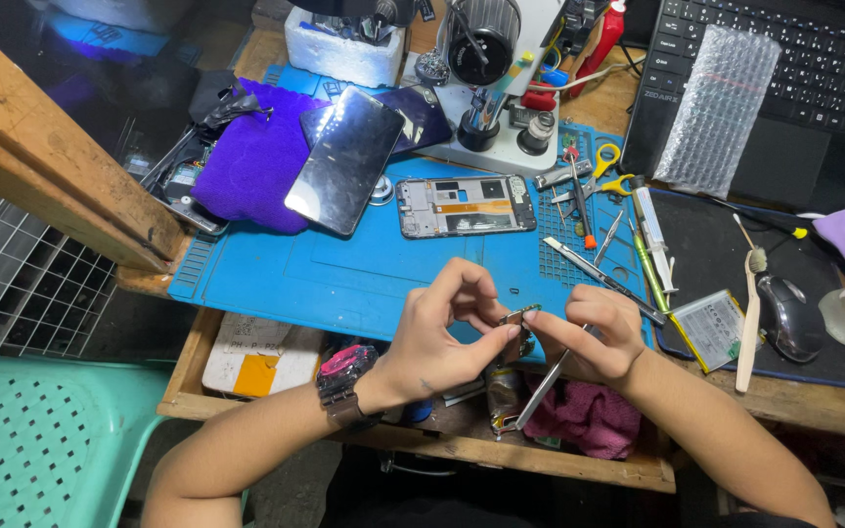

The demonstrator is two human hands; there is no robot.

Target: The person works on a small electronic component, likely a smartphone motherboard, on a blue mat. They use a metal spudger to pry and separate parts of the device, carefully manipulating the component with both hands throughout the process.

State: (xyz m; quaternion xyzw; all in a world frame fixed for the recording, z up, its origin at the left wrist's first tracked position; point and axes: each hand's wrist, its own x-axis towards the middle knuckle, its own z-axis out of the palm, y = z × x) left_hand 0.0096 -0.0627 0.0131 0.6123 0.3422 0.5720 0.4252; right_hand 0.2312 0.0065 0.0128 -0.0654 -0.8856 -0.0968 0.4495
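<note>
My left hand (442, 332) pinches a small circuit board piece (520, 316) between thumb and fingers over the front edge of the blue work mat (344, 269). My right hand (594, 332) holds metal tweezers (540, 391) whose tip meets the same small piece; the tweezers' body slants down toward the open drawer. An opened phone frame (466, 206) lies on the mat just beyond both hands. A dark phone screen (346, 161) leans on a purple cloth (251, 161) at the left.
Screwdrivers, yellow-handled scissors (610, 168) and loose tweezers lie on the mat's right part. A phone battery (711, 328), toothbrush (750, 313) and mouse (789, 318) sit on a black pad. A keyboard with bubble wrap (721, 108) lies behind. A teal chair (41, 440) stands at lower left.
</note>
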